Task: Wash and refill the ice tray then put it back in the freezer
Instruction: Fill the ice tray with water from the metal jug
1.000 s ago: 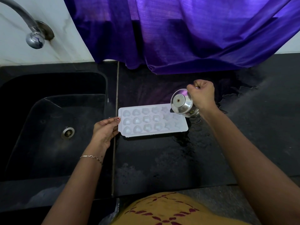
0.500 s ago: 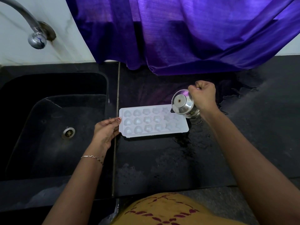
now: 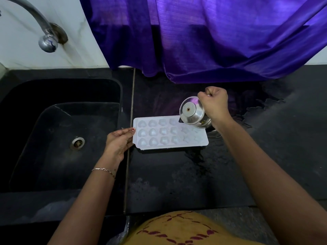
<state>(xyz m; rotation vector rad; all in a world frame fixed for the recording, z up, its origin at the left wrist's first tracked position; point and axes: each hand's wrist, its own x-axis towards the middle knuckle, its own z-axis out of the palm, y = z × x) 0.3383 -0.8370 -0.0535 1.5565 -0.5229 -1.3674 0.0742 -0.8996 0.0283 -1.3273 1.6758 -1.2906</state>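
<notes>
At the bottom centre of the frame a yellow garment (image 3: 177, 228) with a dark red pattern fills the near edge; from either side of it two bare forearms reach up across the black bench (image 3: 177, 183), the left one wearing a thin bracelet (image 3: 104, 169) at the wrist; the left hand (image 3: 118, 142) sits just left of centre, over the seam between bench and sink, and holds the left short edge of the ice tray (image 3: 169, 133), a red-nailed fingertip at the tray's upper left corner; the white ice tray lies flat on the bench at the centre of the frame, long side running left to right, its heart- and star-shaped cells facing up; the bench shines wet below and right of the tray; the right hand (image 3: 215, 103), right of centre, is closed in a fist round a steel pot (image 3: 192, 113), tipped over the tray's upper right corner with a round face turned toward the camera; whether water is running out cannot be told; the black sink (image 3: 62, 112) with its metal drain (image 3: 77, 142) fills the left; a chrome tap (image 3: 47, 42) curves in at the upper left against a white wall (image 3: 17, 53); a purple curtain (image 3: 203, 36) hangs across the top.
</notes>
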